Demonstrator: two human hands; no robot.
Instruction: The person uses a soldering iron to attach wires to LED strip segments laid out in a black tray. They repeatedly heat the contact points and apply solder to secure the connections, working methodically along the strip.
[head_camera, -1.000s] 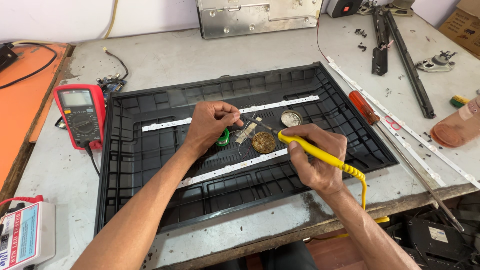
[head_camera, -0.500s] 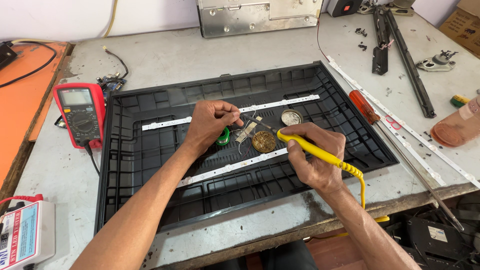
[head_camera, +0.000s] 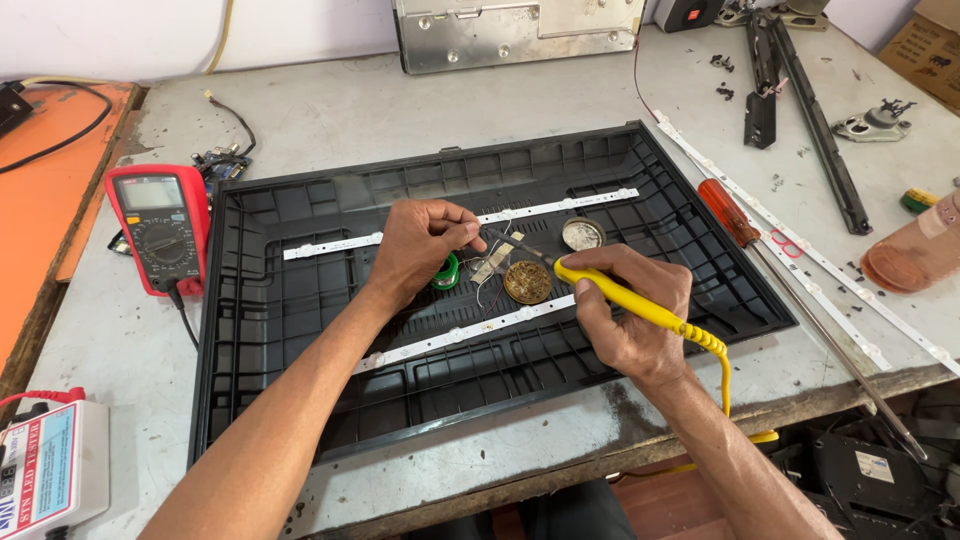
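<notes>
Right hand (head_camera: 632, 318) is closed in a pen-style grip round a yellow soldering iron (head_camera: 640, 305). Dark tip points up-left, ending near the left hand's fingertips, over a small tan strip piece (head_camera: 492, 262). Can't tell if the tip actually touches it. Coiled yellow cord (head_camera: 722, 372) runs from the iron's rear down past the wrist and off the bench edge.

Left hand (head_camera: 418, 243) is curled nearly shut, thumb and forefinger pinched together. What they pinch is too thin to make out. A green spool (head_camera: 448, 272) sits just under that hand, partly hidden by it.

Everything referenced to the black plastic back panel (head_camera: 280, 330) lying flat on the grey bench (head_camera: 330, 120):
- both hands work over its centre
- round brass-coloured tin (head_camera: 527, 282) inside it, just right of the strip piece, close under the iron's tip
- round silver tin (head_camera: 582, 235) inside it, up-right of the brass one
- upper white LED strip (head_camera: 560, 206) crosses its upper half, lower white LED strip (head_camera: 455, 335) runs diagonally across its middle, under the left forearm
- red multimeter (head_camera: 158, 225) just off its left edge
- red-handled screwdriver (head_camera: 728, 212) just off its right edge, shaft running toward the bench's front corner
- white tester box (head_camera: 50, 470) off its lower-left corner
- metal chassis (head_camera: 520, 30) well beyond its far edge
</notes>
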